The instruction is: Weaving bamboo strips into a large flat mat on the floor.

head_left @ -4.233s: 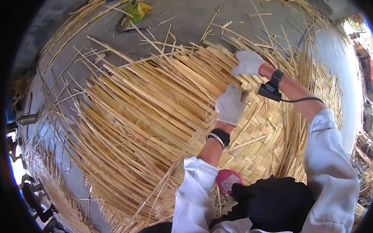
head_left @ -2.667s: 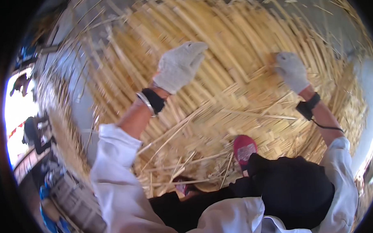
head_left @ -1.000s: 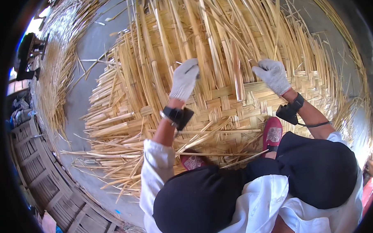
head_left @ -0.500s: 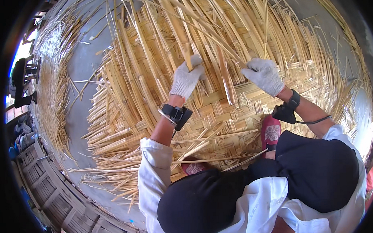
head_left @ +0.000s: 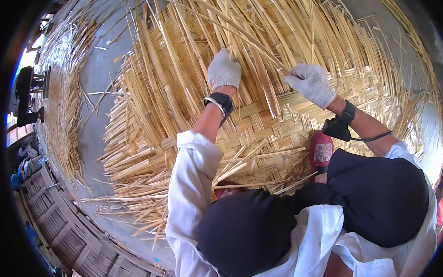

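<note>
Beneath my hands spreads a half-woven mat (head_left: 260,125) of flattened, straw-coloured cane strips, tightly plaited nearest me and with long loose strips fanning out at the far side. My left hand (head_left: 224,70), in a pale knitted glove, is closed around a cane strip (head_left: 229,38) that runs away from me; its fingers are partly hidden behind the back of the hand. Also gloved, my right hand (head_left: 311,85) pinches the near end of a long, thin cane strip (head_left: 252,39), which slants off to the far left above the others.
Loose cane strips (head_left: 136,202) lie at the mat's near left edge. A large heap of split cane (head_left: 61,95) covers the grey floor (head_left: 93,77) farther left. A slatted wooden panel (head_left: 63,217) is at the lower left. My red shoes (head_left: 321,149) rest on the mat.
My left hand has moved a little farther from me along the strips and turned so its back shows. My right hand has barely shifted and still pinches the thin strip.
</note>
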`<state>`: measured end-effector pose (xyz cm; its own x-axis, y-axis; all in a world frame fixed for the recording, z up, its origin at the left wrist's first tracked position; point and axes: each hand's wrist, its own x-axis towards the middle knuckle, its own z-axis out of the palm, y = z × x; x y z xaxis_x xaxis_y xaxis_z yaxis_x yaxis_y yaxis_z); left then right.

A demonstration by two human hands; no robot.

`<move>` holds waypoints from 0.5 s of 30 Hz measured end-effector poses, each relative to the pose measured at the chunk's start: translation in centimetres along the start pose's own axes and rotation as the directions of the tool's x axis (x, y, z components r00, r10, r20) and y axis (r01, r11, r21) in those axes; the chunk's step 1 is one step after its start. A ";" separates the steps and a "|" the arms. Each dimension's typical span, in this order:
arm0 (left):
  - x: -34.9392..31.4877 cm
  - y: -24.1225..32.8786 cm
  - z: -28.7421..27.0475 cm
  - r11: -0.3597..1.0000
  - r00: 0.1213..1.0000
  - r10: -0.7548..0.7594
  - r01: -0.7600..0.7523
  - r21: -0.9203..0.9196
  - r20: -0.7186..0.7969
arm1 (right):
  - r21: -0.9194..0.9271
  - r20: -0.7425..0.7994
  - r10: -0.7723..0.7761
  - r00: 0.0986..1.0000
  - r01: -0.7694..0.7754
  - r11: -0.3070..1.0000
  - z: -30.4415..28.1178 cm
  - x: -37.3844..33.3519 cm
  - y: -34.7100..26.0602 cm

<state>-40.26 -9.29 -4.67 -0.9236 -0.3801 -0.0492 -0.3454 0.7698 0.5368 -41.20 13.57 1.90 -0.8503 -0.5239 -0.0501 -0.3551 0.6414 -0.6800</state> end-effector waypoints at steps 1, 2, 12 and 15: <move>0.0 0.0 -0.1 0.999 0.999 0.035 -0.035 -0.011 -0.023 | 0.010 0.001 0.004 1.000 -0.004 1.000 -0.1 -0.1 -0.1; 0.3 0.2 -0.2 0.999 0.999 0.031 -0.032 0.041 0.032 | 0.000 -0.011 -0.023 1.000 0.023 1.000 -0.3 -0.1 -0.2; -1.7 0.8 -3.7 0.312 0.843 -0.087 0.528 -0.789 0.530 | 0.030 -0.116 0.084 0.990 -0.081 0.996 -1.2 -0.5 0.5; -2.4 0.9 -4.7 0.471 0.904 0.093 0.329 -0.818 0.417 | 0.082 -0.152 0.141 0.978 -0.129 0.988 -0.3 0.5 1.3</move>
<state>-37.58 -10.14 -0.12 -0.9363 -0.0585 -0.3462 -0.3310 -0.1819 0.9259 -42.21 14.37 1.21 -0.9408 -0.3372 -0.0338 -0.2089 0.6554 -0.7258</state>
